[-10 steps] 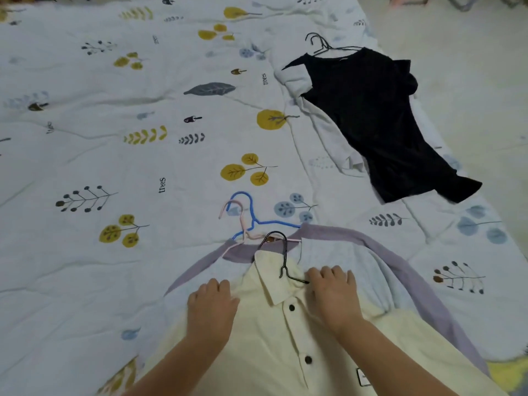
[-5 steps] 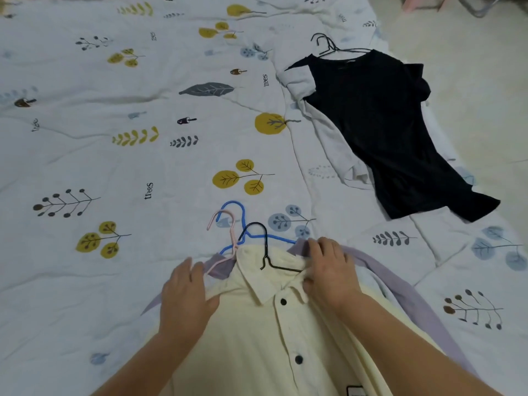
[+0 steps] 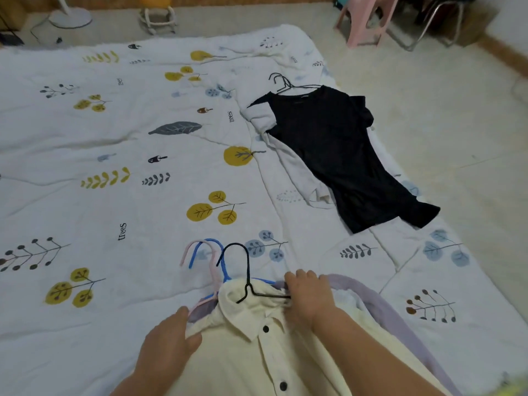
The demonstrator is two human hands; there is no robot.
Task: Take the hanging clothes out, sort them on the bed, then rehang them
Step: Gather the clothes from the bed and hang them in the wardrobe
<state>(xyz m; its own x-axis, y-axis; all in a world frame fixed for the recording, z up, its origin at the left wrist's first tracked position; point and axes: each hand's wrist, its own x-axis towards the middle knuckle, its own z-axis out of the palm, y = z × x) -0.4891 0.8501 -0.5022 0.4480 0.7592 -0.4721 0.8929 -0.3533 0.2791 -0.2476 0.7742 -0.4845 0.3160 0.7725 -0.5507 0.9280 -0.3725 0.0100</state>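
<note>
Cream shirt point(image 3: 257, 358), w/ dark buttons down the front, lies at the near edge of the bed point(image 3: 85, 138), on top of a stack of clothes. Head view only: black hanger point(image 3: 248, 277) sits in its collar, hook pointing up the bed. Beside that hook, a blue hanger point(image 3: 207, 247) and a pink hanger point(image 3: 190, 250) poke out from under the shirt. A lilac garment point(image 3: 380, 295) shows beneath it, edging out on the right and a bit on the left.

Left hand point(image 3: 168, 344) grips the shirt's left shoulder, thumb curled over the fabric. Right hand point(image 3: 310, 298) rests at the right shoulder, fingers curled round the fabric and the hanger's arm.

Further up, near the bed's right edge, a black top point(image 3: 337, 155) lies flat on a white garment point(image 3: 285, 155), well apart from the stack, thin dark hangers point(image 3: 281, 81) at its neck.

Beyond the bed on the floor: a pink stool point(image 3: 365, 21) and a fan base point(image 3: 70, 17).
</note>
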